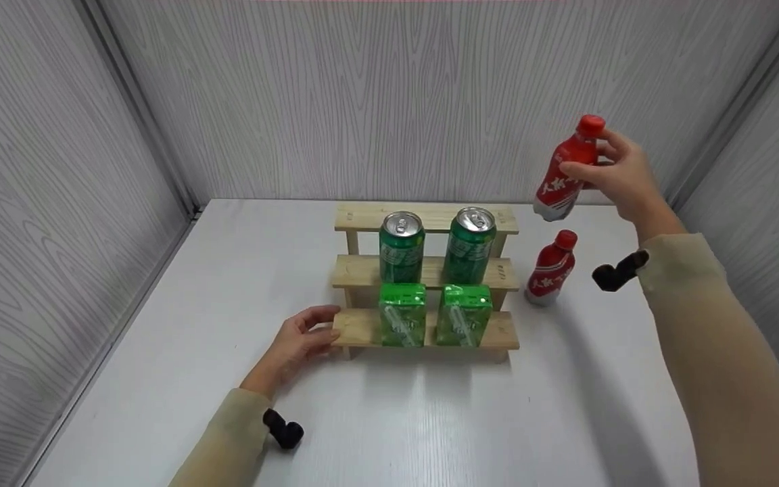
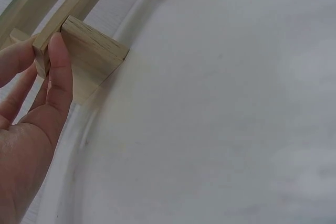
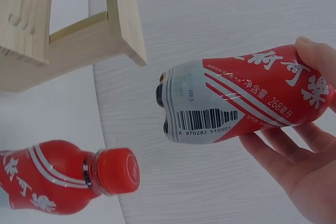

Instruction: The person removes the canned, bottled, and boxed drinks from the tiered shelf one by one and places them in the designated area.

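My right hand [image 1: 623, 177] grips a small red-capped cola bottle [image 3: 252, 95] by its upper part, raised to the right of the wooden three-step rack [image 1: 349, 270]. Its base tilts down toward the left. A matching red bottle [image 1: 550, 269] stands upright on the table, beside the rack's right end. With thumb and fingers, my left hand [image 1: 305, 338] pinches the left end of the rack's lowest board [image 2: 52, 38]. Two green cans [image 1: 402, 250] stand on the middle step, and two green drink cartons [image 1: 403, 316] on the lowest one. The top step [image 1: 362, 215] bears nothing.
The rack stands on a white table [image 1: 227, 284]. Pale wood-grain panels [image 1: 362, 101] rise behind the table and on both sides. A black wrist camera [image 1: 282, 429] is worn on each sleeve.
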A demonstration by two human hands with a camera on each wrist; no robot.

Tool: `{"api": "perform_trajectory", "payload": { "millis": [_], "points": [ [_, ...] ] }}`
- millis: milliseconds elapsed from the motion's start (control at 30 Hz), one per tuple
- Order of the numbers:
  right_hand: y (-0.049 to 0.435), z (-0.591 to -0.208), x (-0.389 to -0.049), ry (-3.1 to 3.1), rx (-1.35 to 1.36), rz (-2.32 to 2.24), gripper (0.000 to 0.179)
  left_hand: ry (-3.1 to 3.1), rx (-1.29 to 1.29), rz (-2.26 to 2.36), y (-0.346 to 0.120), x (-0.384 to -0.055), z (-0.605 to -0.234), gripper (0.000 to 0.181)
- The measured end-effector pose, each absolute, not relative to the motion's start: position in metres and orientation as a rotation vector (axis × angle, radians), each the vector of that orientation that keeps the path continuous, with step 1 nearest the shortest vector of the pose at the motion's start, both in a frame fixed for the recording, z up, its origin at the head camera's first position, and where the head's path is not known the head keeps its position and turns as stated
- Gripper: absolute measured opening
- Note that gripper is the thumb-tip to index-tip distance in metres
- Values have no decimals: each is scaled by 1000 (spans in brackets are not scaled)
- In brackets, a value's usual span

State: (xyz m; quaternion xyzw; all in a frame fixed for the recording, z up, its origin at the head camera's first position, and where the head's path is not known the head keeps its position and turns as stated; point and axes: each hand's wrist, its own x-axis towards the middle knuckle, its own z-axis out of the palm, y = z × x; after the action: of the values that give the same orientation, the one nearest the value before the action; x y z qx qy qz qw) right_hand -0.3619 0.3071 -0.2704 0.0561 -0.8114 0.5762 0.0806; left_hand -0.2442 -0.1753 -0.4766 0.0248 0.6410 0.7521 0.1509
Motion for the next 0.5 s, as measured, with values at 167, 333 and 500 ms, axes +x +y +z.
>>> {"api": "perform_trajectory", "payload": {
  "millis": [167,333,500],
  "points": [
    [328,-274,-357,-2448,116,1726,79,1833,68,2150,-176,-248,-483,51],
    [343,-280,-354,-2497,84,1679,80,1828,42,2169,-176,-255,-497,53],
    [355,-287,-351,-2459,24,1718,84,1847,44,2186,-175,-257,-500,53]
  ]
}}
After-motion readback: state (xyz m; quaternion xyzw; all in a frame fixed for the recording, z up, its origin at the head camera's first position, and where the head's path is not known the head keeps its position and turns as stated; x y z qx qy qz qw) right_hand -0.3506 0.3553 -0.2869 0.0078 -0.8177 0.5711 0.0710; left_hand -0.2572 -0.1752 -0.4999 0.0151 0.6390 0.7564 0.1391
